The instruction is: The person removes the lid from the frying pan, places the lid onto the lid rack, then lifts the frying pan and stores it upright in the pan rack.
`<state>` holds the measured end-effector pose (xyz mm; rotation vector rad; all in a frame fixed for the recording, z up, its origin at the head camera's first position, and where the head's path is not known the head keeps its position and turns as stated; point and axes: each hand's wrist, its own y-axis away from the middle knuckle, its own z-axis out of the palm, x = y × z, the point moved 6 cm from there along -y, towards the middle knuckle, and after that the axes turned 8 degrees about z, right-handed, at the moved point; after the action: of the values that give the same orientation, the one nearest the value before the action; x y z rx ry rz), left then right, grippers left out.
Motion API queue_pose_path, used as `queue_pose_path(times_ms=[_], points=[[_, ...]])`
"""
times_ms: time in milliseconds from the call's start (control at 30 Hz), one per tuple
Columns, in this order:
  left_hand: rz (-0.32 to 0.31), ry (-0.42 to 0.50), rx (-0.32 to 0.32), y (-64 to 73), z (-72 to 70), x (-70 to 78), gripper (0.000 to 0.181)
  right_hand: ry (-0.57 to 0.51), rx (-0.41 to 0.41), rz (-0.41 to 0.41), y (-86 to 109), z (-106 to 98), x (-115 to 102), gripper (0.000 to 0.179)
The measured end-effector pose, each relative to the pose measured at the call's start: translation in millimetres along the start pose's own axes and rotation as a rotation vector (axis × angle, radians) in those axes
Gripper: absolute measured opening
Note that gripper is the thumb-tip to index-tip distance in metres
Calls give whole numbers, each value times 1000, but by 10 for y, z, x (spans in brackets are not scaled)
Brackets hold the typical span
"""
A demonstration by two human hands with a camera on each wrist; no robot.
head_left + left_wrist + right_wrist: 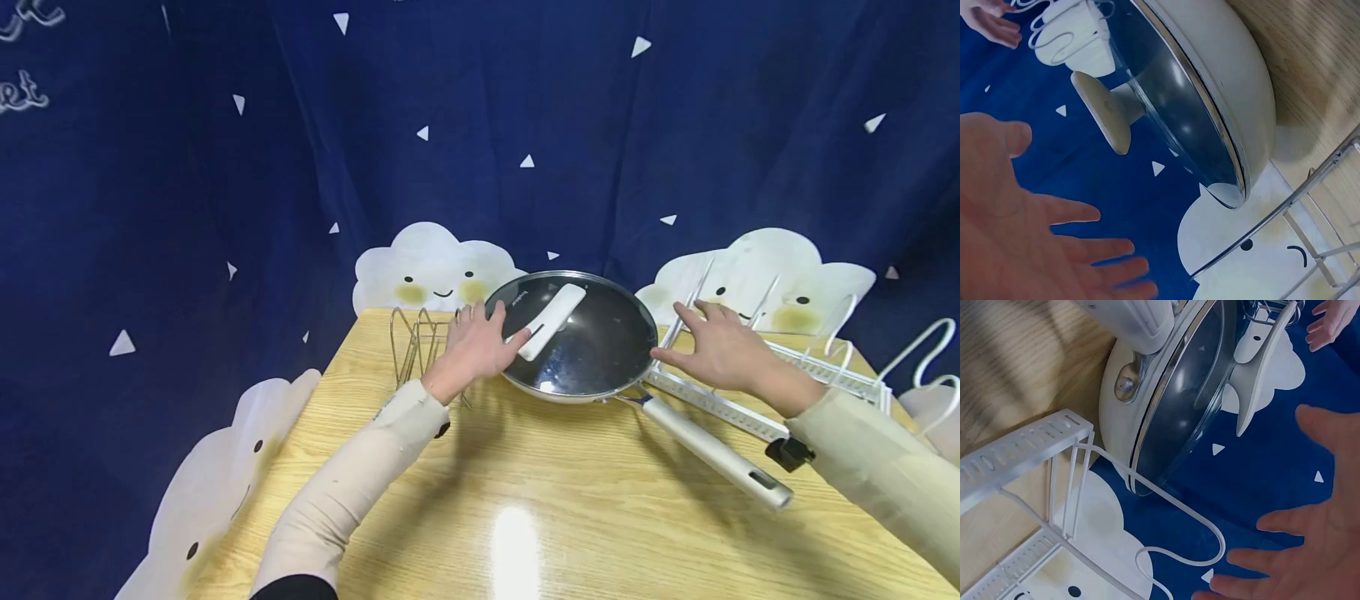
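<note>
A wok (573, 399) with a glass lid (607, 333) on it sits on the table, its long pale handle (712, 450) slanting toward the front right. The lid has a white bar-shaped knob (553, 322). My left hand (480, 340) hovers above the wok's left side with fingers spread; the left wrist view (1035, 231) has it apart from the knob and holding nothing. To the wok's right, above a white rack, my right hand (723, 346) is held out, fingers spread and likewise holding nothing in the right wrist view (1310, 531).
Left of the wok stands a metal wire rack (420, 342). A white slotted rack (720, 404) with curved wire dividers (1191, 515) stands on the right, close to the wok. Behind the wooden table (585, 500) hangs a dark blue curtain (480, 100).
</note>
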<state>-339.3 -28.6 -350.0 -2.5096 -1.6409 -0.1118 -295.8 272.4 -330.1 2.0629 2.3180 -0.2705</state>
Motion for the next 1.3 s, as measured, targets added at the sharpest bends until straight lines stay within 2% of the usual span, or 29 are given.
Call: queue_pose_path(times_ms=[100,200,333,433,667,867,967,1133,1300], points=[[26,9,60,-28,-30,18,72,-17,7,-18,24,1,3,80],[34,58,93,-50,-43,26,66,-37,-8,-38,63,12,12,66],[24,146,93,-79,-2,19,63,-80,-67,-69,132,69,30,47],[19,219,82,-110,55,10,62,-107,-124,-87,201,145,47,40],[-3,357,70,-197,169,-4,60,-169,-267,-92,405,277,54,43],[-52,447,56,-254,287,-26,51,-290,-435,-10,579,412,113,48],[-72,558,40,-276,360,-36,48,-361,-488,26,644,479,156,46],[-94,843,13,-311,469,-10,45,-444,-551,78,739,577,230,42],[-131,1055,-26,-354,572,15,43,-468,-553,73,800,608,249,39]])
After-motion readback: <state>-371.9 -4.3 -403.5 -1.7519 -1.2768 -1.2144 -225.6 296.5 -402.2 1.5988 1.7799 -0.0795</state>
